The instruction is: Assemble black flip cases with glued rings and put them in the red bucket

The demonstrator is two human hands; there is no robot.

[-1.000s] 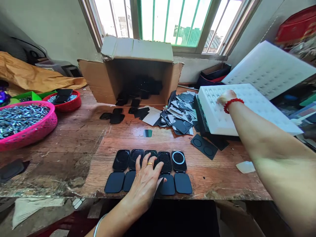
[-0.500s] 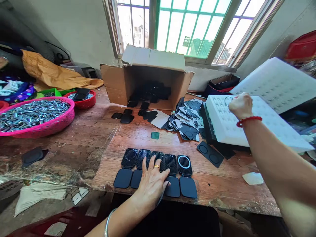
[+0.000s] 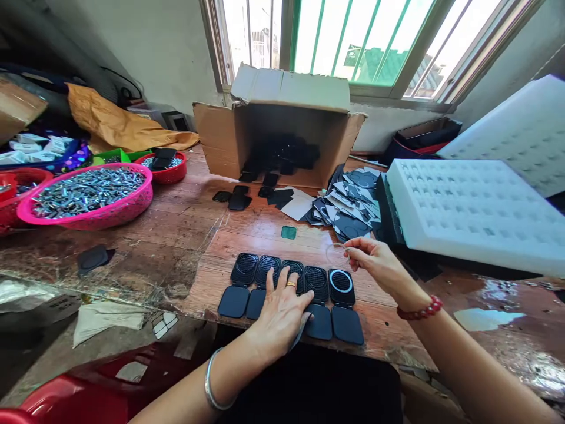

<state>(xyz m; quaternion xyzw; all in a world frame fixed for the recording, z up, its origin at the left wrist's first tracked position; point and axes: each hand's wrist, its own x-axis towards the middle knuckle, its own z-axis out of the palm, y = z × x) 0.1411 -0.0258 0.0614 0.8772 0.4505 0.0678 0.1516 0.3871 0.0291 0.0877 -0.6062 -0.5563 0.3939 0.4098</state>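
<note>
A row of several opened black square cases point(image 3: 316, 282) lies near the table's front edge, gridded halves away from me and smooth lids point(image 3: 347, 324) toward me. Spread over the middle of the row is my left hand point(image 3: 282, 312), fingertips resting on the cases; a greyish edge shows by its thumb, too hidden to name. Only the rightmost case displays a white ring point(image 3: 341, 292). Between thumb and fingertips, my right hand point(image 3: 371, 259) pinches a thin pale ring point(image 3: 328, 252), slightly blurred, in the air just above the right end of the row.
White foam trays point(image 3: 477, 218) stand at the right, beside a heap of black and grey sheets point(image 3: 348, 203). A cardboard box point(image 3: 215, 138) with black pieces faces me. Pink basket point(image 3: 148, 191) of metal pins sits left. A small green square point(image 3: 289, 232) lies beyond the cases.
My right hand has come from the foam tray leftward and down to the cases, bringing the thin ring. The left hand stays over the row. The whole view has shifted somewhat.
</note>
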